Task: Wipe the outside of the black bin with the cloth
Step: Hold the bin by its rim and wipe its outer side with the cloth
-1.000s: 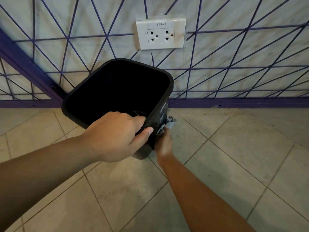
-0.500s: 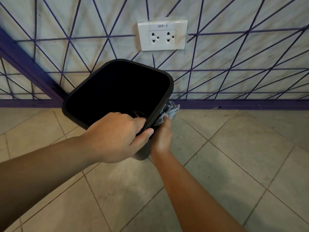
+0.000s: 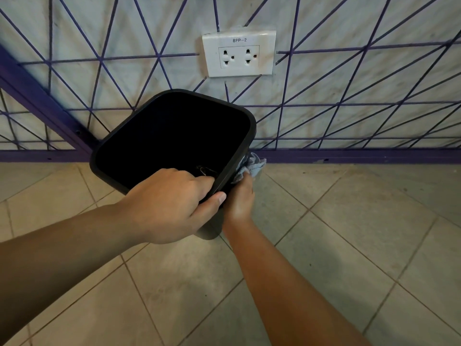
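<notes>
A black bin (image 3: 149, 121) with a rounded square mouth is tilted toward me above the tiled floor. My left hand (image 3: 169, 203) grips its near rim, fingers inside and thumb outside. My right hand (image 3: 240, 198) presses a crumpled grey-blue cloth (image 3: 250, 166) against the bin's right outer side, just under the rim. The lower part of the bin is hidden behind my hands. A small metal clip shows inside the bin by my left fingers.
A wall with purple crossing lines and a purple skirting strip (image 3: 349, 156) stands right behind the bin. A white double socket (image 3: 239, 54) is on the wall above it. Beige floor tiles (image 3: 349, 233) spread around.
My right hand has slid the cloth up the bin's right side, from low near the base to just under the rim. The left hand's grip on the bin has stayed the same.
</notes>
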Demonstrator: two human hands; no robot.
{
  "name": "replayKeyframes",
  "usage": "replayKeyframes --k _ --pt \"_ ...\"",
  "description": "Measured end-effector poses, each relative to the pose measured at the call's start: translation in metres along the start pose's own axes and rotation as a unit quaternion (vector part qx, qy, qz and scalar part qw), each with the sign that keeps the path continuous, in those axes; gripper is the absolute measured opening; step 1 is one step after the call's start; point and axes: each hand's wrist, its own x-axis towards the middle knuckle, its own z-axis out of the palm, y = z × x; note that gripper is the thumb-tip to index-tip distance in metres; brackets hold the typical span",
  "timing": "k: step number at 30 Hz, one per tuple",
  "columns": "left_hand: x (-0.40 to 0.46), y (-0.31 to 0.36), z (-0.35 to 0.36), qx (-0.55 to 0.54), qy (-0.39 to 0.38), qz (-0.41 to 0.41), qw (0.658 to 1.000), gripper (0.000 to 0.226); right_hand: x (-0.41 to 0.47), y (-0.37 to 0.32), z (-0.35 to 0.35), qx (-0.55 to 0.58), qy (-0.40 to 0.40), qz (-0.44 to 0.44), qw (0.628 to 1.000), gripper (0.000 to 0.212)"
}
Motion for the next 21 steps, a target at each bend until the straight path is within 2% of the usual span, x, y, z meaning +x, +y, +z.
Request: replayKeyframes --k 3,6,8,10,14,21 --pt "0.0 0.0 -0.001 -0.002 -0.003 -0.002 1.0 0.044 -0.003 0.011 -0.003 -0.02 -0.007 -0.02 1.0 0.123" --pt "0.0 0.0 -0.001 -0.006 -0.001 -0.002 1.0 0.043 0.016 0.015 -0.003 0.001 0.006 -0.009 1.0 0.129" --pt "0.0 -0.001 -0.001 -0.004 0.0 -0.001 1.0 0.044 0.008 0.017 -0.002 -0.024 -0.011 -0.016 1.0 0.132" --pt "0.0 -0.001 0.0 -0.004 -0.003 -0.001 1.0 0.045 0.001 0.019 -0.003 -0.039 -0.011 -0.034 0.999 0.123" --pt "0.0 -0.001 -0.001 -0.009 -0.001 -0.002 1.0 0.044 0.007 0.008 -0.002 -0.007 0.0 0.003 1.0 0.131" --pt "0.0 -0.001 -0.001 -0.003 0.003 -0.001 1.0 0.046 0.015 0.013 -0.002 -0.034 0.004 -0.025 0.999 0.123"
